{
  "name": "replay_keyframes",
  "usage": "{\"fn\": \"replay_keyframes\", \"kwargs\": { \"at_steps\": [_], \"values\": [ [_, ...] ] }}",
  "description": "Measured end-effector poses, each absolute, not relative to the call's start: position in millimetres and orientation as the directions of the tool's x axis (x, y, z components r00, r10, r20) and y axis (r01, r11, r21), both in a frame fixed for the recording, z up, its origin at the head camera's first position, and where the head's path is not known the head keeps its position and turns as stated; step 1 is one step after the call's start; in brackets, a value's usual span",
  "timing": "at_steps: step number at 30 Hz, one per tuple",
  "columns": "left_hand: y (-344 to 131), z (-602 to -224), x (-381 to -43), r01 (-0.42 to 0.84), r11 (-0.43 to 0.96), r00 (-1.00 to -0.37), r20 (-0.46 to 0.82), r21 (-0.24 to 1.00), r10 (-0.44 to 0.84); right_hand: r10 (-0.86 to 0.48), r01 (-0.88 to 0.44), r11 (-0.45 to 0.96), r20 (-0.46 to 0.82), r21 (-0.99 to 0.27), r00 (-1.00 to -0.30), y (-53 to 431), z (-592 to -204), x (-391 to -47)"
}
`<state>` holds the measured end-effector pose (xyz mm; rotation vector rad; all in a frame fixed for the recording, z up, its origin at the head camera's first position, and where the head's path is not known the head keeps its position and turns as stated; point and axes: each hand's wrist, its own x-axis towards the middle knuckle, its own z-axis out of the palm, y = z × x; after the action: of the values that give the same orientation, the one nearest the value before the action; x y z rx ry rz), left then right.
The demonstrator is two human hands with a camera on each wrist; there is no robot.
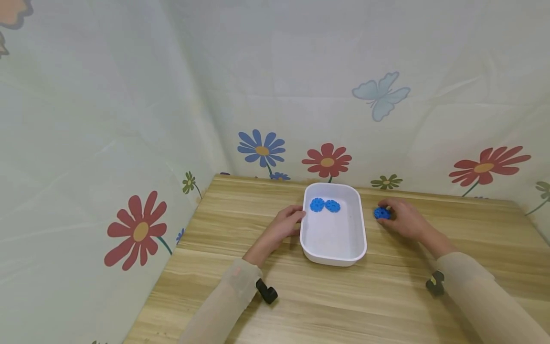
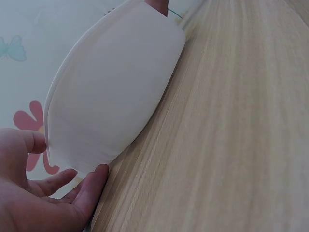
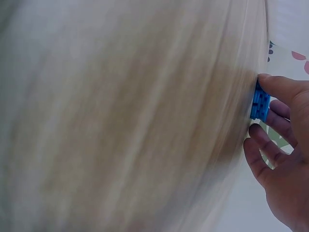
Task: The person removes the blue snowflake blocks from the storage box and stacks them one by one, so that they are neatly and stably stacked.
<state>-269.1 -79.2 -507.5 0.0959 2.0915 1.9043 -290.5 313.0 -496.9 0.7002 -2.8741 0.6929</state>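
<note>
On the table stands a white plastic tray [image 1: 333, 246], its long sides running away from me. Two flat blue snowflake discs [image 1: 317, 205] lie side by side inside it, toward the far end. My left hand [image 1: 287, 222] holds the tray's left side, one fingertip at the rim and others against the outer wall [image 2: 116, 92]. Right of the tray, my right hand [image 1: 405, 219] pinches a small stack of blue snowflake discs [image 1: 381, 213] between thumb and fingers. Seen edge-on in the right wrist view, the stack [image 3: 260, 103] shows several layers, close to the tabletop.
The wood-grain table [image 1: 240, 200] ends at the back against a pale cloth backdrop [image 1: 292, 95] printed with flowers and a butterfly. Another cloth face [image 1: 86, 143] rises along the left edge. Black straps [image 1: 266, 291] sit at both wrists.
</note>
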Motion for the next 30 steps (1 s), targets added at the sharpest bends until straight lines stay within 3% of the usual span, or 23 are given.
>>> {"fn": "replay_keyframes", "kwargs": {
  "at_steps": [30],
  "values": [
    [-78.6, -506.1, -268.5, -0.159, 0.135, -0.95, -0.189, 0.978, 0.248, -0.396, -0.448, 0.788, 0.211, -0.422, -0.894, 316.9, -500.1, -291.3]
  ]
}}
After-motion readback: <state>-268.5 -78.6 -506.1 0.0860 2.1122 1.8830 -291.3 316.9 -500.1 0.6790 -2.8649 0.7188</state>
